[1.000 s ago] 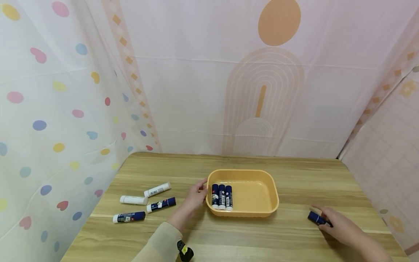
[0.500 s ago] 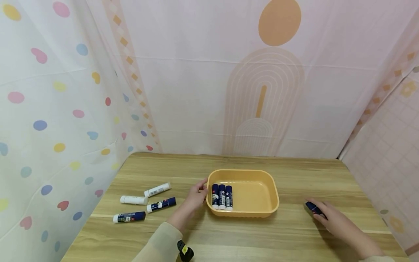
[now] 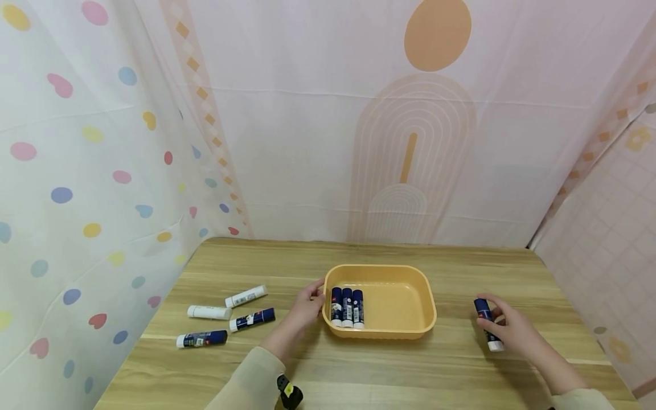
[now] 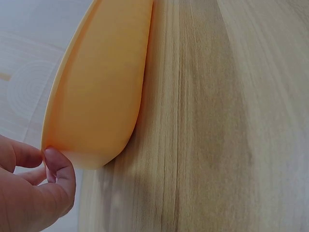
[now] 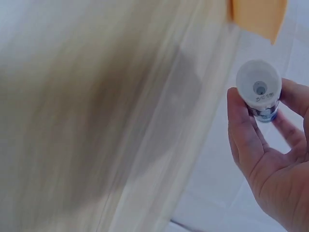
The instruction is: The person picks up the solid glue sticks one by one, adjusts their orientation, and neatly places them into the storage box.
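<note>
At the left end of a yellow-orange plastic tray [image 3: 397, 329], my left hand [image 3: 306, 307] pinches the rim; the left wrist view shows thumb and fingers meeting at the tray's edge [image 4: 96, 96]. Inside the tray, three navy glue sticks [image 3: 348, 307] with white ends lie side by side against its left wall. Right of the tray, my right hand [image 3: 512, 330] holds another navy glue stick [image 3: 482, 308] between thumb and fingers, tilted, its white end toward me. In the right wrist view that glue stick's white base [image 5: 258, 82] faces the camera.
On the left of the wooden table [image 3: 389, 376] lie two white glue sticks [image 3: 209, 312] and two navy glue sticks [image 3: 202, 339]. Patterned curtains [image 3: 297, 142] hang behind the table and at both sides.
My right hand has lifted the navy glue stick off the table, moved slightly left and turned it so its white end shows. The left hand and tray stay put.
</note>
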`<move>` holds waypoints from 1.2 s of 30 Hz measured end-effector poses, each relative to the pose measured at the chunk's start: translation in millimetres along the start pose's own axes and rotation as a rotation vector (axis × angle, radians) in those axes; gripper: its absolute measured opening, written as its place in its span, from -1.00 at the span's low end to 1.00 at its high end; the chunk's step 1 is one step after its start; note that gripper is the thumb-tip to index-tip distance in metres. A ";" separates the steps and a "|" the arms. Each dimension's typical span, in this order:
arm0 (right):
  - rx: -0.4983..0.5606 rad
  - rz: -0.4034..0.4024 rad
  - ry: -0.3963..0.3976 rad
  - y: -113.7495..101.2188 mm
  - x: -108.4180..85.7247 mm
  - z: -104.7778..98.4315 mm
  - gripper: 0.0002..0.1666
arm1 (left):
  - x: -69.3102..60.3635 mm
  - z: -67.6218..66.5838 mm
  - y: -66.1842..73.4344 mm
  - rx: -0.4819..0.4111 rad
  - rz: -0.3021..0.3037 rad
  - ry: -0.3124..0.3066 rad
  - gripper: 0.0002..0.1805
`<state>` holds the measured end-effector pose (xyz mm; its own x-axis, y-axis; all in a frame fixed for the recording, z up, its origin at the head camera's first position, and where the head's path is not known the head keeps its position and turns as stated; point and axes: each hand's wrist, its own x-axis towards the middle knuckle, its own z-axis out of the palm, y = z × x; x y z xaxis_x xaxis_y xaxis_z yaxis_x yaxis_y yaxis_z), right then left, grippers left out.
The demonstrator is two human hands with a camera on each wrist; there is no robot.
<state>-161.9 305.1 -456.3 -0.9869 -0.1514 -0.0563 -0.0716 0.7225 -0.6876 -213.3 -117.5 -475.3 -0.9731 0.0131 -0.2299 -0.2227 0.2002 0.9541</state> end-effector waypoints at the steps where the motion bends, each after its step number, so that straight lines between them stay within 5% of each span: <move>1: 0.019 0.019 0.002 -1.5 0.6 -0.2 -0.29 | 0.1 0.0 -0.1 0.003 0.002 -0.001 -0.49; 10: 0.176 0.141 -0.009 -10.7 8.5 2.1 -0.23 | 0.9 0.4 -0.5 -0.006 0.000 0.008 -0.50; 24: 0.296 0.110 0.013 -43.7 27.7 9.2 -0.18 | 0.9 0.9 -0.8 -0.002 -0.004 0.011 -0.49; 36: 0.472 0.086 -0.027 -82.7 46.2 35.9 -0.25 | -1.9 1.2 0.9 -0.003 0.011 0.008 -0.49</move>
<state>-196.4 214.1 -428.0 -0.9818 -0.1266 -0.1419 0.0897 0.3492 -0.9327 -211.6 -116.1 -474.3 -0.9760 0.0077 -0.2176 -0.2119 0.1970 0.9572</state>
